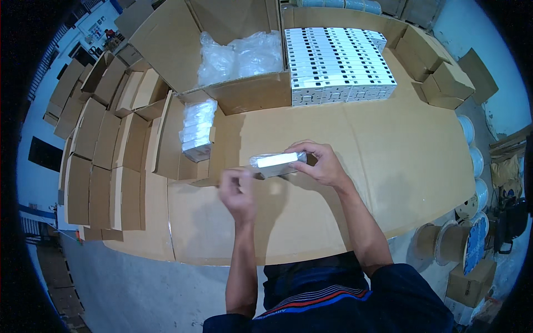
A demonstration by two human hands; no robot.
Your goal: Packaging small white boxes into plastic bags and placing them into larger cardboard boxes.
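My right hand (321, 162) grips a small white box in a clear plastic sleeve (276, 162), held just above the cardboard-covered table (388, 161). My left hand (236, 190) is blurred, its fingers pinched at the left end of the sleeve. A stack of similar wrapped boxes (197, 129) sits in an open carton (172, 144) to the left. A block of several bare white boxes (336, 64) stands at the far side of the table.
A large open carton (183, 50) at the back holds clear plastic bags (241, 54). Several folded cartons (94, 150) line the left. Small cartons (441, 72) stand at the right. Cable spools (455, 238) lie on the floor.
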